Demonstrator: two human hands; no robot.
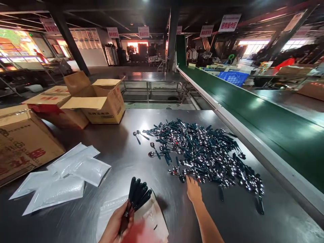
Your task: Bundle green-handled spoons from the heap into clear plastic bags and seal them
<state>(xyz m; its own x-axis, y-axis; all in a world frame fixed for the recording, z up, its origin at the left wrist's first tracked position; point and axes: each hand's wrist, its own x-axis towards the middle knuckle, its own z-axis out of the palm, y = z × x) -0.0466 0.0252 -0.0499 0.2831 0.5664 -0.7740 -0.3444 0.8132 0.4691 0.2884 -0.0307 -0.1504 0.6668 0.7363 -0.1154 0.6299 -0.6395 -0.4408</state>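
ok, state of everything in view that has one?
Dark-handled bunch: gripped by left hand
Left hand: closed
Spoon pile: loose, spread out
Right hand: at the pile's edge, grip unclear
White packets: flat, overlapping
Rightmost cardboard box: open
Conveyor belt: running or stopped, can't tell

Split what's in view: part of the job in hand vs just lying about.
In the job:
left hand, gripping dark handles
right hand, at edge of spoon pile
white packets, probably

Seemingly just around:
blue basket
green conveyor belt
open carton, role unclear
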